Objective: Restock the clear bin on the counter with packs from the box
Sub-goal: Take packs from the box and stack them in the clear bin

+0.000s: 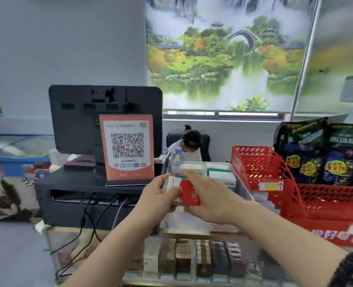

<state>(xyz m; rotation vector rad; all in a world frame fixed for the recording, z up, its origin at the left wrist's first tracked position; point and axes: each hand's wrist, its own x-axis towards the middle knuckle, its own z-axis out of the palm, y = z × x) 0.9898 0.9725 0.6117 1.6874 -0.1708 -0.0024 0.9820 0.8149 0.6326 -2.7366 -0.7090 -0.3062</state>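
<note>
Your left hand [158, 196] and right hand [210, 200] both curl around one red-and-white pack [187, 190], held at the near left corner of the clear bin [242, 186] on the surface [67, 233].

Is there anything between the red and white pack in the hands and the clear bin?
Nothing visible does. The left hand and right hand hold the red and white pack at the clear bin's open near edge; white and green packs already lie in its far part.

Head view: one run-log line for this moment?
left hand: grips red-and-white pack | right hand: grips same pack | pack: at near end of clear bin, not released | bin: holds white-and-green packs
</note>
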